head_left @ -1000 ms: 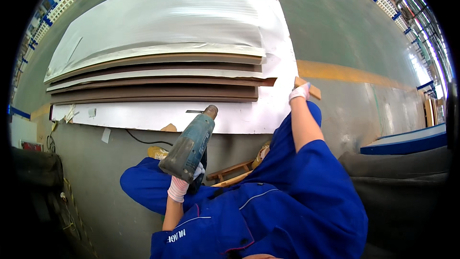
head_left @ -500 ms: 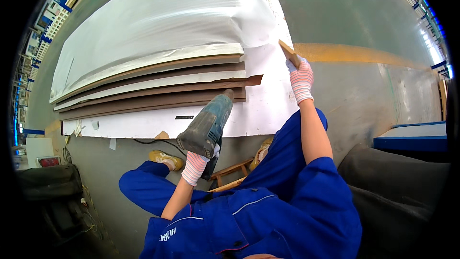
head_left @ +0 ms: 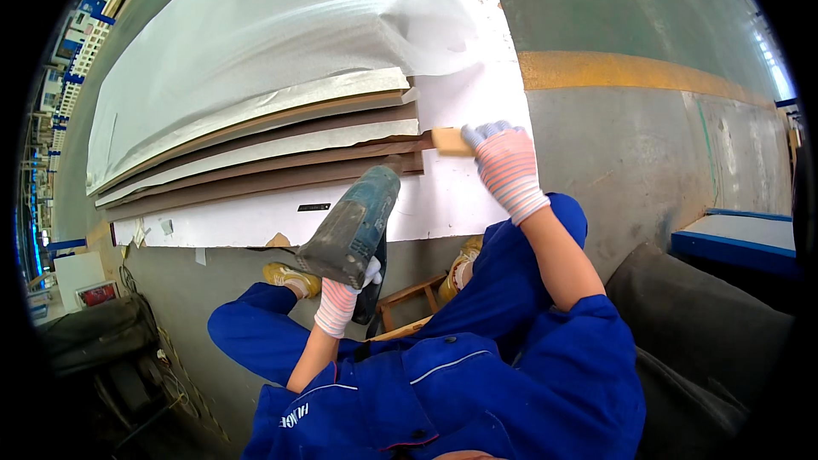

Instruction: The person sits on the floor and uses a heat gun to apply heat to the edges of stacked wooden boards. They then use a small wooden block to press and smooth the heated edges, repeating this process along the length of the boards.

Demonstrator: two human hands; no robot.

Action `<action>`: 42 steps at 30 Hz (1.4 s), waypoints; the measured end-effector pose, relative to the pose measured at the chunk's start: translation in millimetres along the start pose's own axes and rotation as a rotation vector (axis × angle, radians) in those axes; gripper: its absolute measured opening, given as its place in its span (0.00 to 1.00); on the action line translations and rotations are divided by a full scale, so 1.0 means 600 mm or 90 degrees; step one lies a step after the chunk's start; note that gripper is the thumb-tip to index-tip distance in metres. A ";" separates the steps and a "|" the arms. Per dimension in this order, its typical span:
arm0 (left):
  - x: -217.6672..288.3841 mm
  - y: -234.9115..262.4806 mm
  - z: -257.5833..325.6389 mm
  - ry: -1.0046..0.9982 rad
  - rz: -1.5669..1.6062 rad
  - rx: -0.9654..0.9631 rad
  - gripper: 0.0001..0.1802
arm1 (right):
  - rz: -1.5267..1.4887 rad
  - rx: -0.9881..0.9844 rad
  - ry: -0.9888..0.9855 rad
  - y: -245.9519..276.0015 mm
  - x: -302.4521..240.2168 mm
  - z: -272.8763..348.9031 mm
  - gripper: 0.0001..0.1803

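Note:
My left hand (head_left: 339, 302), in a striped knit glove, is closed round the handle of a teal and black heat gun (head_left: 356, 220). Its nozzle points away from me, close to the near right end of a stack of brown profile boards (head_left: 290, 160). In my right hand (head_left: 509, 172), gloved alike, a small tan wooden block (head_left: 452, 142) is gripped. The block's left end meets the brown strip that sticks out from the boards' right end; the block covers most of that strip.
White foam sheeting (head_left: 264, 25) drapes over the load behind the boards. The white worktable (head_left: 469, 196) carries a small black strip (head_left: 313, 207). Below stands a wooden stool (head_left: 409, 300) between my feet. A blue-edged white bench (head_left: 737, 234) is at the right.
My right hand has swung left and nearer with the wooden block, from the table's right edge to the boards' end. The heat gun has shifted slightly left in view.

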State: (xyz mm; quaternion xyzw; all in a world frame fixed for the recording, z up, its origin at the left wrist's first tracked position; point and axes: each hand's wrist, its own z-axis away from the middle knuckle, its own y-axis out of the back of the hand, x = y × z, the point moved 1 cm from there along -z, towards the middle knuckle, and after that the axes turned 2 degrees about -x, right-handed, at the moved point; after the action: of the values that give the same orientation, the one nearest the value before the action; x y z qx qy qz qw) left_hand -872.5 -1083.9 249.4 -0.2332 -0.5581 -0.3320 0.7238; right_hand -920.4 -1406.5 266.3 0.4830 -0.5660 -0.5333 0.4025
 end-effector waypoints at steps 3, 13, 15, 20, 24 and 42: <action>0.004 0.020 0.020 0.006 0.002 0.027 0.19 | 0.035 -0.119 0.098 -0.008 -0.057 0.007 0.16; -0.035 0.059 0.046 0.049 0.519 0.002 0.25 | 0.100 -0.074 0.145 -0.052 -0.105 -0.032 0.17; -0.032 0.071 0.063 0.070 0.524 0.004 0.27 | 0.099 -0.058 0.150 -0.061 -0.115 -0.042 0.17; -0.026 0.091 0.108 0.149 0.572 0.105 0.26 | 0.109 -0.054 0.163 -0.082 -0.139 -0.070 0.19; -0.049 0.102 0.121 0.098 0.466 0.117 0.26 | 0.121 -0.104 0.161 -0.094 -0.147 -0.089 0.18; 0.010 0.151 0.149 0.027 0.432 0.144 0.23 | 0.080 -0.233 0.123 -0.114 -0.214 -0.145 0.12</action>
State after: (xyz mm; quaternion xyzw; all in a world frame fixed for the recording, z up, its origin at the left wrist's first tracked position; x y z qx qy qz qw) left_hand -863.1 -961.2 282.1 -0.3168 -0.4669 -0.0139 0.8255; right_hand -801.2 -1297.4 215.2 0.4145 -0.4472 -0.5523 0.5685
